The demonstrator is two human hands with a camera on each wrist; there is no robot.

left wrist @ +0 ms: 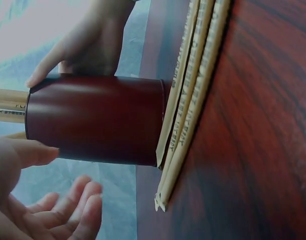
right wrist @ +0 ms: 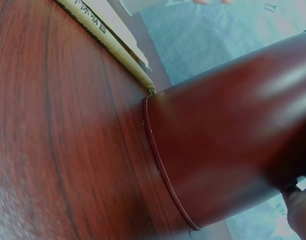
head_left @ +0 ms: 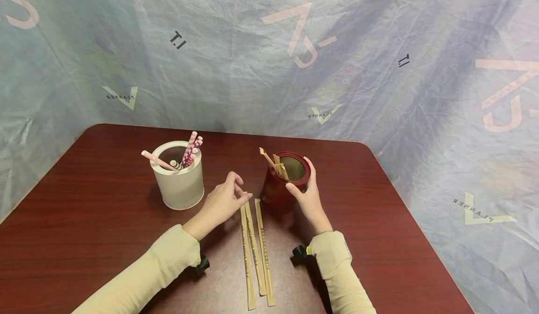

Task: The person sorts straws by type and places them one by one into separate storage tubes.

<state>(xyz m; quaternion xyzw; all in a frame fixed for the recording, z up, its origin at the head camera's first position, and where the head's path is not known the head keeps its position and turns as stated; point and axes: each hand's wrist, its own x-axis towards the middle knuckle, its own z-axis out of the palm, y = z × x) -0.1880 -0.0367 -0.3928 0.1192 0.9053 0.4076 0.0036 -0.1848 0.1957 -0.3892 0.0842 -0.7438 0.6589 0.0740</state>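
My right hand (head_left: pixel 310 201) holds a dark red can (head_left: pixel 273 190) by its right side, thumb and fingers around the upper part. The can stands upright on the table, with several paper-wrapped sticks (head_left: pixel 269 160) poking out of its top. Three long paper-wrapped straws (head_left: pixel 266 258) lie side by side on the table, their far ends close to the can's base. Over those far ends hovers my left hand (head_left: pixel 220 204). Its thumb (left wrist: pixel 35 152) and loosely bent fingers (left wrist: pixel 77 205) are apart in the left wrist view, with nothing between them.
A white can (head_left: pixel 181 190) stands left of my left hand, holding several pink and purple patterned paper straws (head_left: pixel 189 150). The dark red wooden table (head_left: pixel 105 239) ends at a grey printed cloth (head_left: pixel 236 61) behind and to the right.
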